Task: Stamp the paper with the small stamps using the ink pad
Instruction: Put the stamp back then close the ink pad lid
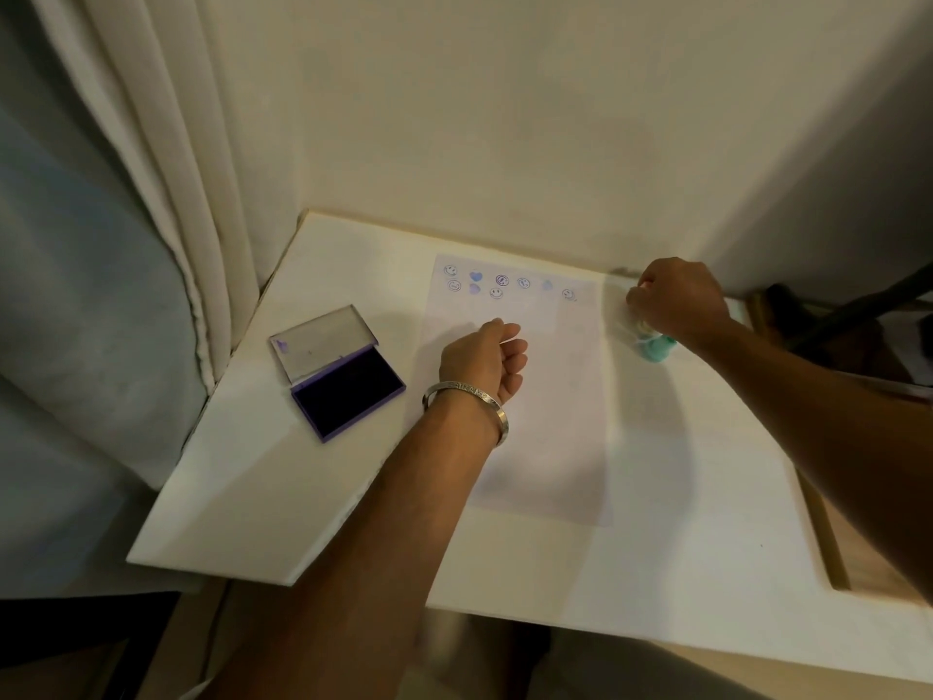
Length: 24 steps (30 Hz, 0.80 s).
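Note:
A white sheet of paper (545, 396) lies on the white table (303, 487), with two short rows of purple and blue stamped marks (497, 284) near its far edge. My left hand (484, 361) rests on the paper with fingers loosely curled and nothing in it; a metal bangle circles the wrist. The purple ink pad (348, 391) sits open left of the paper, its clear lid (323, 341) folded back. My right hand (676, 300) is closed over small stamps just right of the paper; a teal stamp (656, 350) shows beneath it.
A wall rises right behind the table. White curtains (151, 194) hang at the left. At the right the table ends in a wooden edge (828, 543), with a dark bar beyond it.

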Each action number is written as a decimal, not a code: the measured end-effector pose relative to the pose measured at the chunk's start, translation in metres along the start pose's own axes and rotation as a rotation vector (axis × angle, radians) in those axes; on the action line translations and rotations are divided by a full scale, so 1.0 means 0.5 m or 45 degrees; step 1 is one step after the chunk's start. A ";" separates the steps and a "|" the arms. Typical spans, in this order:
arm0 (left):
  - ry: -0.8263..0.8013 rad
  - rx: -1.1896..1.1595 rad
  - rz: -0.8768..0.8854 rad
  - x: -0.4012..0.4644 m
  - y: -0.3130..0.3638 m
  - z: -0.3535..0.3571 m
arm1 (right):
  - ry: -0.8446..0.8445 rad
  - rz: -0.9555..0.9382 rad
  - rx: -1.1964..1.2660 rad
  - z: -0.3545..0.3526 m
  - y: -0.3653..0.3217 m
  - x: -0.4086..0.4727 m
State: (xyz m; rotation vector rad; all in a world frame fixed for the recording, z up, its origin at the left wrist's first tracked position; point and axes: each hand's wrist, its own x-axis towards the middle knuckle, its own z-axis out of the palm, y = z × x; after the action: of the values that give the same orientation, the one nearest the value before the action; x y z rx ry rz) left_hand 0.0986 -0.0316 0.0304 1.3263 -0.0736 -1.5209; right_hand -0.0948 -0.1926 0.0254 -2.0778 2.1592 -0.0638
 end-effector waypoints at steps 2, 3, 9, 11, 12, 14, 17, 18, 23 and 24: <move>0.017 0.021 0.014 0.001 0.001 -0.002 | -0.007 -0.020 -0.028 -0.002 0.002 -0.002; 0.030 0.038 0.030 0.002 0.001 -0.004 | 0.000 -0.043 -0.051 -0.004 0.002 -0.005; 0.206 0.162 0.268 0.002 0.034 -0.035 | 0.273 -0.202 -0.173 -0.025 -0.016 -0.054; 0.314 0.174 0.405 0.000 0.050 -0.058 | 0.362 -0.311 -0.140 -0.031 -0.036 -0.079; 0.375 0.184 0.481 0.000 0.057 -0.073 | 0.379 -0.369 -0.103 -0.033 -0.051 -0.094; 0.515 0.262 0.644 0.001 0.066 -0.106 | 0.354 -0.481 -0.007 -0.034 -0.085 -0.124; 0.718 0.460 0.815 0.004 0.080 -0.166 | 0.227 -0.624 0.125 -0.025 -0.155 -0.169; 0.783 0.527 0.860 0.005 0.085 -0.186 | 0.182 -0.664 0.160 -0.019 -0.180 -0.182; 0.917 0.741 0.947 0.007 0.109 -0.271 | -0.075 -0.813 0.305 0.026 -0.296 -0.232; 0.914 0.789 0.925 0.005 0.112 -0.282 | -0.135 -0.848 0.342 0.034 -0.316 -0.239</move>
State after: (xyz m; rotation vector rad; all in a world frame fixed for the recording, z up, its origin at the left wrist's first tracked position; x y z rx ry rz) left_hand 0.2397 0.0203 0.0102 1.9775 -0.5350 -0.3573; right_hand 0.0681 -0.0789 0.0379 -2.4528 1.2368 -0.2866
